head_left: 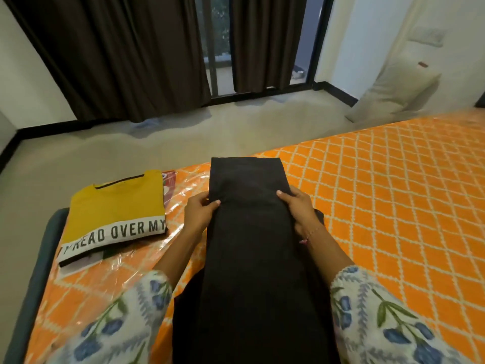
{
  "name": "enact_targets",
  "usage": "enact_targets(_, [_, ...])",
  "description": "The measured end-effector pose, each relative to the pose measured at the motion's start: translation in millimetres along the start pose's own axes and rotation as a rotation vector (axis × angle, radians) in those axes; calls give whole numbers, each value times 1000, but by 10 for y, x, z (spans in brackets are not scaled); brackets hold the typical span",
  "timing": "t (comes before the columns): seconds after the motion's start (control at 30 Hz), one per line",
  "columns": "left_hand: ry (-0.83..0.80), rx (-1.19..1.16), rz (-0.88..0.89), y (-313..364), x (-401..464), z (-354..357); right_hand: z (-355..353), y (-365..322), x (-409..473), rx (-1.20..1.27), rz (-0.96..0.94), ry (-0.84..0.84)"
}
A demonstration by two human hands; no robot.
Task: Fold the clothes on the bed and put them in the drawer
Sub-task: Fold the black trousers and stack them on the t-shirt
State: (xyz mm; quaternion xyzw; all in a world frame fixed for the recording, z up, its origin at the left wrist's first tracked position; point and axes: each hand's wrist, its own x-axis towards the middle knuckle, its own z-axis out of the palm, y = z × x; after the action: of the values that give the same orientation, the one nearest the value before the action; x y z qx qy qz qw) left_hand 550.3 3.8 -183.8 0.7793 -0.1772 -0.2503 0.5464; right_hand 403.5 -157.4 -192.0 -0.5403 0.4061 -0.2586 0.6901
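A long black garment [249, 232] lies lengthwise down the middle of the orange patterned bed [393, 206], its far end squared off near the mattress edge. My left hand [200, 210] pinches the garment's left edge. My right hand [298, 206] grips its right edge at the same height, thumb on top. A folded yellow shirt [115, 206] with a white band of black lettering rests flat on the bed's left corner, apart from both hands.
Clear plastic [181, 195] covers the mattress under the shirt. Beyond the bed are a bare floor [131, 153], dark curtains [131, 48] over a glass door, and a pale pillow [393, 93] leaning on the right wall. No drawer shows.
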Motion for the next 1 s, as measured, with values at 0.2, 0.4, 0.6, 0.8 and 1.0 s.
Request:
enact_targets(0.2, [-115, -25, -480, -101, 102, 131, 107, 260, 51, -622, 64, 305])
enact_targets(0.4, [-83, -134, -490, -39, -64, 147, 28, 229, 11, -611, 234, 222])
enact_targets(0.6, [-268, -206, -472, 18, -397, -31, -205, 201, -336, -377, 32, -4])
enact_targets(0.8, [-335, -376, -286, 165, -710, 8, -458, 196, -817, -94, -206, 129])
enact_targets(1.0, [-470, -239, -551, -141, -1273, -81, -758, 398, -1248, 128, 363, -118])
